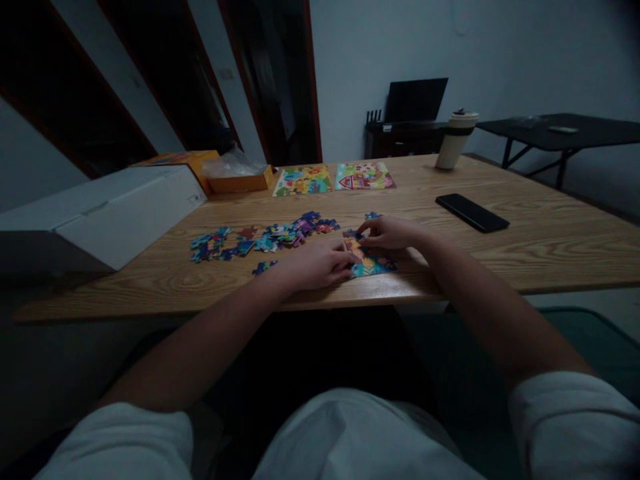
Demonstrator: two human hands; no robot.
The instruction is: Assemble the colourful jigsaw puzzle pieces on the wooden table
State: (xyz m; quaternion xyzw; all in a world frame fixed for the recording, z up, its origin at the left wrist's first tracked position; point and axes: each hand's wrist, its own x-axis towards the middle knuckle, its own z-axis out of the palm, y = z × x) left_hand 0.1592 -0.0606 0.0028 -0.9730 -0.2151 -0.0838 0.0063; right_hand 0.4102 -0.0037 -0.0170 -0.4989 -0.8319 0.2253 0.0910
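Observation:
A partly assembled puzzle (371, 265) lies near the front edge of the wooden table, blue-green along its lower side with orange in the middle. My left hand (325, 263) rests at its left side, fingers bent and pressed together at the edge; whatever they hold is hidden. From the upper right, my right hand (384, 233) reaches onto the puzzle's top part with fingers curled down, and a piece under the fingertips is too small to make out. Loose puzzle pieces (280, 237) spread to the left of the puzzle. One small piece (373, 215) lies just beyond my right hand.
Two colourful finished puzzles (303, 181) (365, 176) lie farther back. At left stand a white box (125, 207) and an orange tray (243, 182) with clear plastic. A black phone (471, 212) and a cup (456, 140) are at right.

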